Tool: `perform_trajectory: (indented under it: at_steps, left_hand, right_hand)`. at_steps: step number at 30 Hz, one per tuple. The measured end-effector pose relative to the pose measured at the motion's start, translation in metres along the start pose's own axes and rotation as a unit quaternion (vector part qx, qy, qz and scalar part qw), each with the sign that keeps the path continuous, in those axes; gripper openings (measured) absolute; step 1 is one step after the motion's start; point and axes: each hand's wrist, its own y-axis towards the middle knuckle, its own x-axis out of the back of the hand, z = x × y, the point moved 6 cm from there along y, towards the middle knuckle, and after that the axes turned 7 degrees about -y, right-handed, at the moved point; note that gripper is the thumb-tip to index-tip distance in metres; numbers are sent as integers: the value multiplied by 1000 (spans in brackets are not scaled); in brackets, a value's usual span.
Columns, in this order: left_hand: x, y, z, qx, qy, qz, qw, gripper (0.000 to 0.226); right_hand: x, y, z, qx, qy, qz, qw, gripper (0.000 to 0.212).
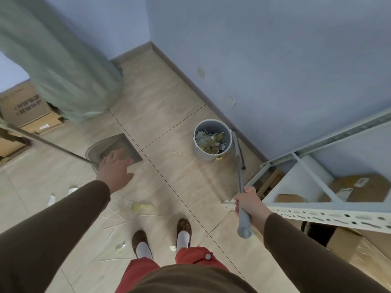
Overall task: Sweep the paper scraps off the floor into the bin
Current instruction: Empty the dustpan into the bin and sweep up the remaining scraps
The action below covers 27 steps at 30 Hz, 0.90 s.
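Around a grey handle (241, 187), the fingers (240, 205) of the right hand (250, 205) are curled tight, gripping just below its rounded top end. That high grip suits a long tool held upright: the handle runs down and away to the floor beside the bin (211, 140), presumably a broom, though its head is hidden behind the bin and cannot be made out.

Out in front, the left hand (115, 169) is empty, fingers (118, 154) spread and slightly bent, held above the dustpan (118, 150). It looks like a reach toward the pan or its long handle (46, 142), which slants off to the left; whether it touches either I cannot tell. The pan lies flat on the tiles with a few thin strips in it.

Further out, the bin stands near the corner by the skirting board, already partly filled with paper and strips. It sits well apart from the remaining mess, so the pan is needed to carry a load across.

Most scraps (142, 206) are still on the floor just ahead of the feet: a crumpled yellowish wad, scattered white strips, and small pieces to the left and by the shoes. A metal shelf (317, 214) crowds the right side, which probably explains the handle being kept close and steep.
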Motion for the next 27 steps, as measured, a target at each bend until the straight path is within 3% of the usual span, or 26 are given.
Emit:
perform_trajectory:
  at_steps: [6, 11, 15, 23, 27]
  left_hand:
    - [-30, -24, -17, -2, -7, 35, 999, 46]
    - [-51, -43, -16, 16, -5, 49, 999, 47]
    - [-65, -55, -14, 12, -10, 54, 998, 47]
    - [-77, -81, -6, 2, -17, 55, 998, 45]
    - [-82, -99, -1, -9, -18, 48, 999, 44]
  right_hand:
    - [31, 97, 24, 61, -194, -44, 978, 49]
    - [24, 146, 50, 72, -257, -33, 963, 49]
    - [19, 170, 52, 61, -291, -14, 955, 61]
    - [-17, 137, -45, 13, -238, -22, 971, 59]
    - [-43, 96, -106, 8, -306, -38, 951, 64]
